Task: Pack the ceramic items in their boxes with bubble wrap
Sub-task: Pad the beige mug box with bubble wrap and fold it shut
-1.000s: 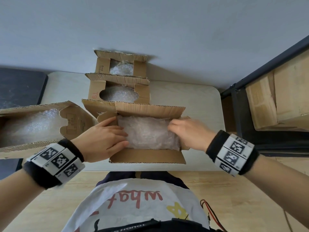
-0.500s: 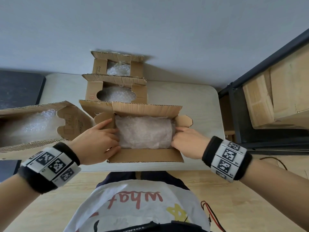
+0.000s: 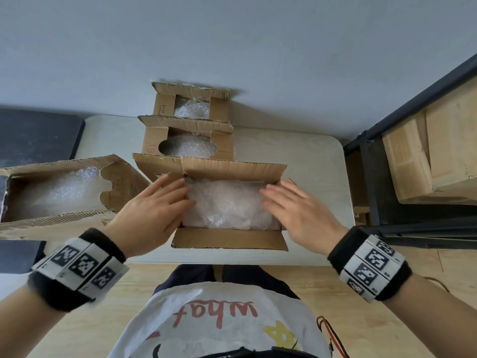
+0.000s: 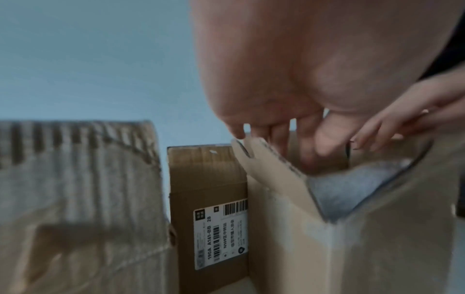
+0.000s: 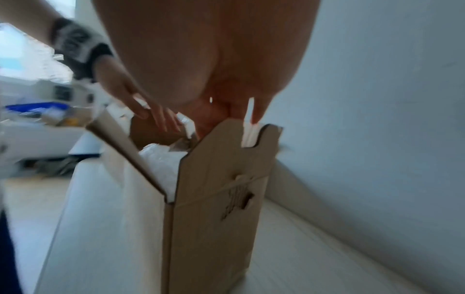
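Nearest the person, at the front edge of the pale rounded worktop (image 3: 304, 156), stands an open brown cardboard box (image 3: 229, 239) with its flaps up, filled by a crumpled bundle of clear bubble wrap (image 3: 227, 202); whatever ceramic piece it may cover is hidden. The left hand (image 3: 152, 210) lies at the box's nine o'clock side, fingers straight and spread, tips reaching over the flap onto the wrap. The right hand (image 3: 299, 210) mirrors it at three o'clock, fingers likewise flat and apart, gripping nothing. Both wrists wear black bands with white square-patterned tags. At nine o'clock from this box sits a long brown carton (image 3: 62, 218) holding more clear wrap. At twelve o'clock, touching the near box, stands a second brown box with a rounded cut-out (image 3: 149, 143) showing wrap inside, and beyond it, against the grey wall, a smaller brown box (image 3: 165, 104), also stuffed. Off at three o'clock a dark metal shelf (image 3: 366, 161) carries stacked cardboard.
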Demonstrator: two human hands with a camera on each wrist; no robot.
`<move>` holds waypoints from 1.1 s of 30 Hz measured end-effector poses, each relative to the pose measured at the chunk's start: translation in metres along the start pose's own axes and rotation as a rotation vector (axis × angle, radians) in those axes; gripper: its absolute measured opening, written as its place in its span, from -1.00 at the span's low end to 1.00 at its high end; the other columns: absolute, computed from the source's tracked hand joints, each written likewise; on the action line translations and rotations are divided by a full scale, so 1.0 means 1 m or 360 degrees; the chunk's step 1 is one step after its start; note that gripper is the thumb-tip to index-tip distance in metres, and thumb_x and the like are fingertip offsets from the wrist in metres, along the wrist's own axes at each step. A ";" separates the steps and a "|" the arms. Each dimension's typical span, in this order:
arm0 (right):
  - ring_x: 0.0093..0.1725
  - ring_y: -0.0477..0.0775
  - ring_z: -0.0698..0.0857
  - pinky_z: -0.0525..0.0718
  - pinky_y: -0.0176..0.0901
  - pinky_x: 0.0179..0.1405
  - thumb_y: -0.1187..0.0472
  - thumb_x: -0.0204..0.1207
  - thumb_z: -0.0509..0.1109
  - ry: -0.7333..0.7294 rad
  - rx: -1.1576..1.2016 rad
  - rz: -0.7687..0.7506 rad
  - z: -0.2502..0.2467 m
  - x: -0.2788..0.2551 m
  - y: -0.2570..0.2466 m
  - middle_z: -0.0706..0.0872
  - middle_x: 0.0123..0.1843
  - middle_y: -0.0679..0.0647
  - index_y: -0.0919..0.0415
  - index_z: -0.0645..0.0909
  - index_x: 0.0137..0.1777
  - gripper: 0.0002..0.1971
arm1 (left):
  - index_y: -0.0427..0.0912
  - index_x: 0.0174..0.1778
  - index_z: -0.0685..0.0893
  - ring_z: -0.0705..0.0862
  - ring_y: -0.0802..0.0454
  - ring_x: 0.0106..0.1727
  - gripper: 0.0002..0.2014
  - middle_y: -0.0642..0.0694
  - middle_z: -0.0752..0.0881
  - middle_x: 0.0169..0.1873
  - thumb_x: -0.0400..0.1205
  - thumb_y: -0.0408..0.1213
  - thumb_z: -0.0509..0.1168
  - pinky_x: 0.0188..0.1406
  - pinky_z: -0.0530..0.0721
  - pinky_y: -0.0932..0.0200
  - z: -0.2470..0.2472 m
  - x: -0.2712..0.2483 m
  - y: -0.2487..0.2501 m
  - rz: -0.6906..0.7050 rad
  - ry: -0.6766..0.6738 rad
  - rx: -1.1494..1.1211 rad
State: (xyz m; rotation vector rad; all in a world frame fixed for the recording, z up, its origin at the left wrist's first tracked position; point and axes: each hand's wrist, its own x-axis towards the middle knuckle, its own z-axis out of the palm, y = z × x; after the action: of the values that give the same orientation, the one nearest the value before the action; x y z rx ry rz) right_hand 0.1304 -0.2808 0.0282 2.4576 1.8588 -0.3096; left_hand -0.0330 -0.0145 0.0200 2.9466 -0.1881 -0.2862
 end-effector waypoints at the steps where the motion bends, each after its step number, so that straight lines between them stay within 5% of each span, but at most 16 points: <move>1: 0.38 0.21 0.58 0.32 0.07 0.51 0.49 0.47 0.10 0.0202 0.0108 0.0094 -0.001 -0.005 0.004 0.61 0.38 0.26 0.35 0.59 0.33 -0.55 | -0.19 0.26 0.70 0.50 -0.18 0.46 -0.55 -0.18 0.63 0.35 0.66 -0.17 -0.03 0.52 0.33 -0.23 -0.002 -0.006 0.000 -0.0081 0.0141 -0.0100; 4: 0.34 0.14 0.59 0.52 0.03 0.39 0.52 0.46 0.27 0.0573 0.0502 0.0519 0.006 -0.025 0.015 0.58 0.39 0.21 0.33 0.46 0.42 -0.50 | -0.30 0.26 0.66 0.64 -0.23 0.29 -0.63 -0.25 0.67 0.26 0.64 -0.37 0.04 0.33 0.55 -0.20 -0.006 -0.022 0.005 -0.0394 0.0483 -0.0347; 7: 0.33 0.08 0.60 0.56 -0.16 0.27 0.47 0.53 0.28 0.0486 0.0750 0.0838 0.023 -0.038 0.021 0.52 0.45 0.14 0.24 0.33 0.52 -0.45 | -0.28 0.44 0.46 0.70 -0.12 0.07 -0.62 -0.12 0.72 0.11 0.68 -0.48 0.08 0.05 0.68 -0.09 0.002 -0.029 0.011 -0.0778 0.0631 -0.0729; 11: 0.53 -0.03 0.40 0.33 -0.33 0.42 0.53 0.50 0.25 0.0255 0.0874 0.0698 0.046 -0.045 0.013 0.34 0.60 0.00 0.13 0.21 0.61 -0.31 | -0.18 0.56 0.31 0.65 0.02 0.14 -0.40 -0.03 0.65 0.10 0.60 -0.68 0.05 0.17 0.52 0.18 0.023 -0.031 0.014 -0.1060 0.0459 -0.1351; 13: 0.57 -0.06 0.33 0.36 -0.26 0.49 0.57 0.46 0.25 0.0166 0.0848 0.0571 0.053 -0.045 0.009 0.22 0.65 -0.05 0.09 0.13 0.65 -0.21 | 0.07 0.48 0.37 0.59 0.04 0.33 -0.27 0.01 0.63 0.22 0.54 -0.77 -0.03 0.33 0.43 0.23 0.031 -0.032 0.012 -0.0950 0.0263 -0.1510; 16: 0.57 -0.06 0.29 0.41 -0.24 0.45 0.57 0.41 0.25 0.0102 0.0722 0.0465 0.059 -0.045 0.007 0.07 0.70 -0.10 0.06 0.06 0.68 -0.14 | 0.42 0.48 0.18 0.53 0.12 0.19 -0.18 0.18 0.51 0.34 0.58 -0.65 0.04 0.21 0.40 0.22 0.038 -0.038 0.005 -0.0731 -0.0086 -0.1249; 21: 0.64 -0.06 0.12 0.10 -0.28 0.53 0.45 0.46 0.33 0.0027 0.0433 0.0387 0.068 -0.046 0.013 -0.13 0.70 -0.11 0.01 0.01 0.68 -0.14 | 0.13 0.63 -0.11 0.20 0.20 0.59 -0.10 0.30 0.05 0.60 0.58 -0.45 0.35 0.43 0.40 0.21 0.049 -0.037 0.000 -0.0400 -0.0049 -0.0848; 25: 0.67 -0.01 0.07 0.21 -0.14 0.56 0.17 0.51 0.41 -0.0014 0.0351 0.0363 0.072 -0.045 0.015 -0.14 0.71 -0.07 0.00 0.02 0.68 -0.18 | 0.05 0.62 -0.17 0.08 0.09 0.66 -0.11 0.17 -0.09 0.63 0.58 -0.04 0.36 0.53 0.37 0.04 0.054 -0.035 -0.003 -0.0381 -0.0108 -0.0518; 29: 0.67 0.01 0.06 0.28 -0.03 0.56 -0.02 0.48 0.42 -0.0014 0.0450 0.0336 0.068 -0.040 0.020 -0.07 0.71 -0.07 0.02 0.10 0.67 -0.19 | 0.09 0.65 -0.04 0.21 0.06 0.62 -0.17 0.20 -0.07 0.63 0.56 0.14 0.28 0.42 0.50 0.07 0.053 -0.030 0.003 -0.0435 -0.0097 -0.0503; 33: 0.59 -0.14 0.21 0.30 -0.12 0.51 -0.30 0.50 0.19 0.0134 0.0987 0.0482 0.059 -0.032 0.021 0.18 0.63 -0.20 0.05 0.39 0.55 -0.32 | 0.02 0.46 0.53 0.62 0.00 0.29 -0.50 0.13 0.37 0.55 0.58 -0.04 0.35 -0.03 0.68 0.11 0.047 -0.020 0.007 -0.0588 0.0227 -0.0700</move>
State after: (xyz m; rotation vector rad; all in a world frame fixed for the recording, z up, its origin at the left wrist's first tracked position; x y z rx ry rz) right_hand 0.1348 -0.3262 -0.0254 3.1337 1.5447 -0.8904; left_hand -0.0622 -0.0263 -0.0202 2.5292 0.3921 -0.1394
